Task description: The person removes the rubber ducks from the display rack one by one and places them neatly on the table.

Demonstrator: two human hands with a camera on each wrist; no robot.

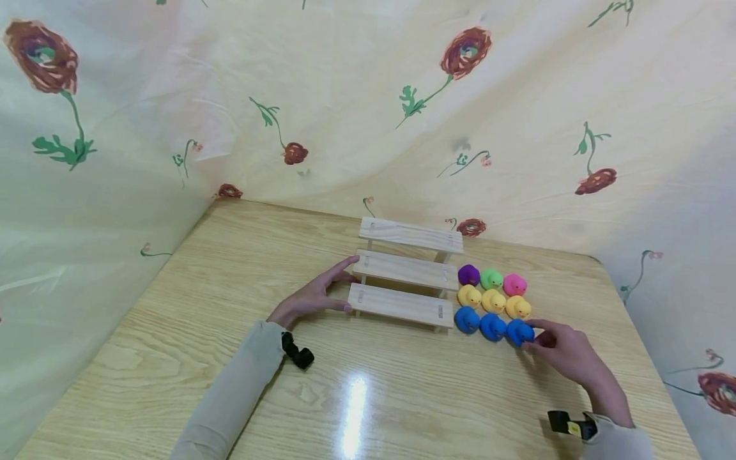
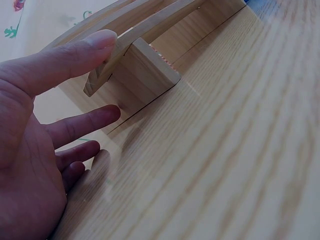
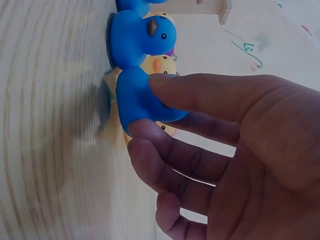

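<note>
A pale wooden three-step display stand [image 1: 402, 305] is on the table, one narrow shelf behind another. My left hand [image 1: 313, 295] is at the stand's left end, its thumb [image 2: 102, 39] touching the front shelf and its other fingers extended. To the right of the stand, rubber ducks sit in three rows: blue in front, yellow in the middle, and purple, green and pink behind. With thumb and fingers, my right hand [image 1: 566, 351] pinches the rightmost blue duck [image 3: 137, 97]. Another blue duck [image 3: 142, 40] is right beside it.
The wood-grain table [image 1: 241, 255] runs back to a flower-printed cloth [image 1: 345, 96] that hangs behind and at both sides. A purple duck [image 1: 469, 275] and a yellow duck [image 1: 469, 296] are close against the stand's right end. Black straps with small cameras are on both wrists.
</note>
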